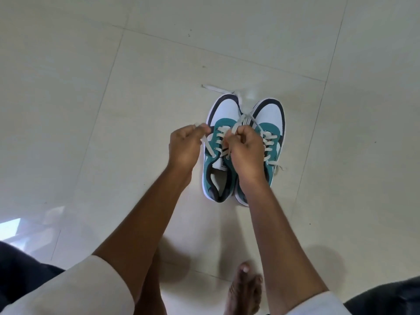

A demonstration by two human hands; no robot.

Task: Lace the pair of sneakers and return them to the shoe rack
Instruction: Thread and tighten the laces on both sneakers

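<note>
Two teal, white and black sneakers stand side by side on the tiled floor, toes pointing away from me. The left sneaker [218, 178] has its white lace threaded through the eyelets. My left hand [185, 146] pinches one end of that lace at the shoe's left side. My right hand [245, 147] is closed on the other end above the tongue, and the lace runs on past the toe caps to the floor [213, 88]. The right sneaker [271, 114] is partly hidden under my right hand; its lace looks threaded, with a loose end [278, 165] at its right side.
Pale glossy floor tiles [113, 110] spread all around the shoes. A bare foot [245, 289] rests on the floor near the bottom edge, below the sneakers. Dark trousers and light sleeves fill the lower corners. No shoe rack is in view.
</note>
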